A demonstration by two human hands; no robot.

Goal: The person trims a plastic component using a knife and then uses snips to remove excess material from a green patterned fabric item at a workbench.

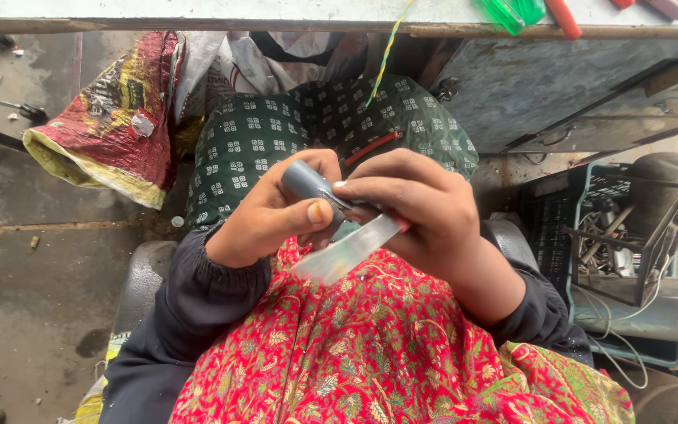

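My left hand (264, 216) grips a small grey cylinder (306, 182), thumb pressed on its side. My right hand (417, 208) holds a tool with a clear, pale handle (347, 251) whose tip meets the cylinder between my fingers; the tip itself is hidden. Both hands work close together above my lap, which is covered by red flowered cloth (370, 345). A red wire (370, 147) lies on the green patterned cloth (276, 133) just beyond the hands.
A workbench edge (198, 23) runs along the top, with green and red tool handles (523, 12) on it. A red and yellow sack (111, 118) lies at left. At right stands a dark crate (566, 204) holding metal parts and wires. Stained concrete floor (33, 275) at left.
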